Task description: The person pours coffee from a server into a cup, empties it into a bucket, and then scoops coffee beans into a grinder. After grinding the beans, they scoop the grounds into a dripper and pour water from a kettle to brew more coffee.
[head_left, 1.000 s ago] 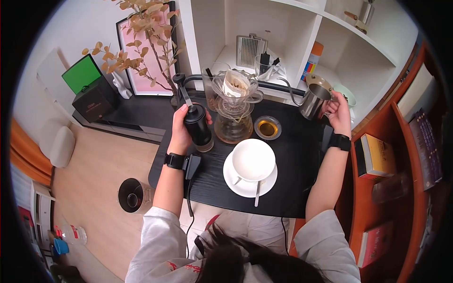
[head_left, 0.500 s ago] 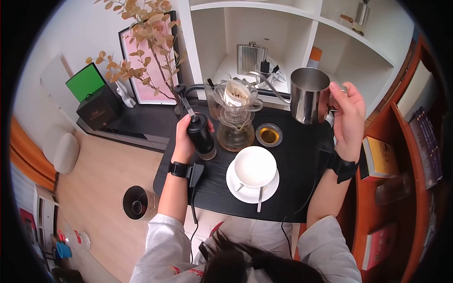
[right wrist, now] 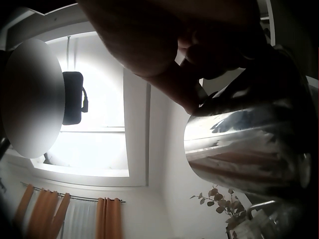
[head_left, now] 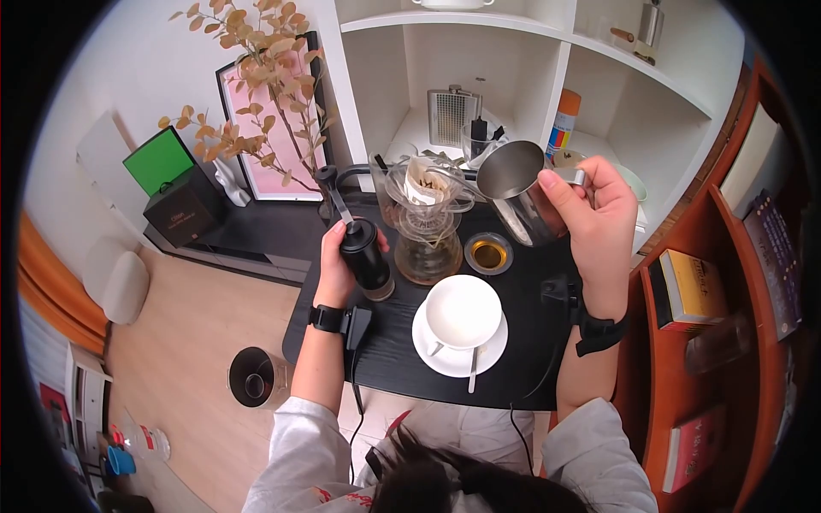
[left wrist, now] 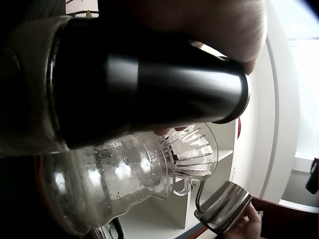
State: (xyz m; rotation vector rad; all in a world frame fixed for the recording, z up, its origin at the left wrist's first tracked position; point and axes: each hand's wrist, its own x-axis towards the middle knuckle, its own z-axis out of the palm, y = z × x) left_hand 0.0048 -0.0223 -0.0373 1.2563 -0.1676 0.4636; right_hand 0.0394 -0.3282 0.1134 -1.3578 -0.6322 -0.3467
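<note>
A person stands over a small black worktop [head_left: 530,342], seen from above. The right hand [head_left: 590,218] grips the handle of a steel gooseneck kettle [head_left: 513,192], fingers curled round it. A second ago the kettle stood at the far right of the worktop; half a second ago it was lifted upright; now it is tipped with its open mouth turned toward the camera and its thin spout reaching left over the glass dripper [head_left: 425,192], which holds a paper filter and sits on a glass carafe [head_left: 428,248]. That suggests pouring is about to start or has just begun, though no stream of water can be made out. The left hand [head_left: 335,256] has stayed wrapped around a black hand grinder [head_left: 366,255], standing just left of the carafe with its crank handle pointing up and back. In front of the carafe is a white cup on a saucer [head_left: 460,315] with a spoon lying beside it, and to the carafe's right a small round dish [head_left: 487,254] with amber contents. The spout's tip is lost against the dripper, so its exact position over the filter is unclear. The kettle's fill level is not visible. The wrist views are very close: one shows mostly the dark grinder body with the beaded glass carafe behind, the other the kettle's shiny side under the hand.
</note>
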